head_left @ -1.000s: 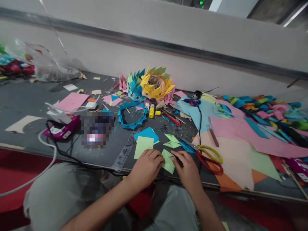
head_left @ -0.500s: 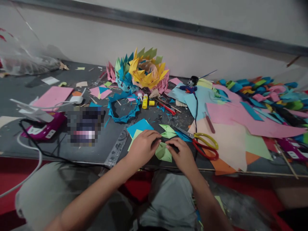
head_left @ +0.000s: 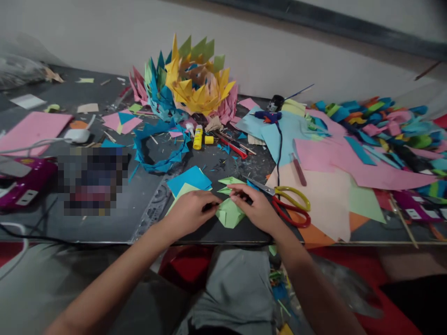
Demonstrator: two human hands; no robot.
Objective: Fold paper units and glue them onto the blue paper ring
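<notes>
Pale wall [head_left: 104, 32] at the back, with a dark, scrap-strewn desk [head_left: 120, 225] right along it. At the near edge of the desk, between the two hands: a folded light green paper [head_left: 229, 217]. Pinched at its left corner by the left hand [head_left: 190, 211] and gripped along its far right side by the right hand [head_left: 256, 207]. Hands apart from each other but both closed on the paper, probably to stop the folds from springing open; exact contact under the fingertips too small to tell.

Just beyond, a second light green folded piece [head_left: 228, 180], partly behind the right fingers. By the left hand, flat blue sheets [head_left: 192, 179] with a light green sheet [head_left: 185, 189] over them, seemingly stacked within easy reach. Alongside, a clear plastic ruler [head_left: 153, 204], slanting toward the edge.

To the right, scissors [head_left: 276, 191] with yellow and red handles turned outward, perhaps for a quick pick-up. Farther back, a blue paper ring [head_left: 159, 165], an upright yellow glue stick [head_left: 197, 138] with its cap [head_left: 208, 140] off beside it, and a glue gun [head_left: 268, 116] on pale blue paper [head_left: 275, 139], maybe to spare the desk from drips. Against the wall, a cluster of spiky paper crowns [head_left: 197, 100], likely set there out of the way.
</notes>
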